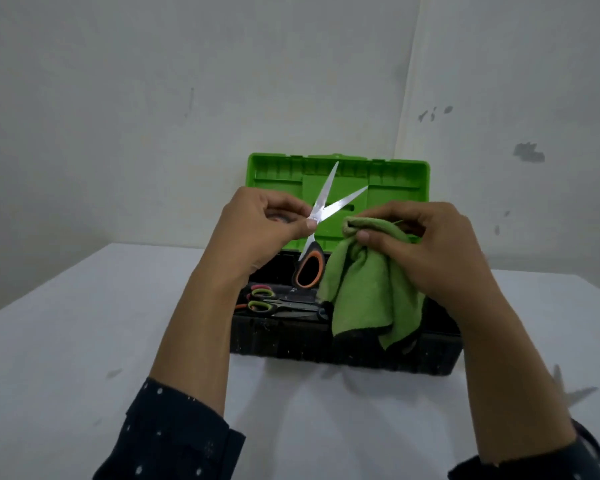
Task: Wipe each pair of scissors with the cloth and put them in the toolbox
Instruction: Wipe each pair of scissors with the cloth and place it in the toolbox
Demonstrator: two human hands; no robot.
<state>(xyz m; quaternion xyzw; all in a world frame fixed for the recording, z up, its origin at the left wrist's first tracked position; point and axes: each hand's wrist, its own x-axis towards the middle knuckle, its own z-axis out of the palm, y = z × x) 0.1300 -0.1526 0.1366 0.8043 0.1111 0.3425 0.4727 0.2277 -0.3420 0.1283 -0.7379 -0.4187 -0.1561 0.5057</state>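
My left hand (257, 226) holds a pair of scissors (323, 206) at the pivot, blades spread apart and pointing up, its orange-and-black handle (309, 268) hanging down. My right hand (426, 244) pinches a green cloth (364, 289) that hangs just right of the scissors, a small gap between them. Both are above the toolbox (291, 341), a black box with its green lid (395, 178) standing open. Inside the box at the left lie other scissors (278, 304) with green and orange handles.
The toolbox stands on a white table (84, 341) in a corner of grey walls. Another pair of scissors (575, 393) lies blurred on the table at the right, near my right forearm.
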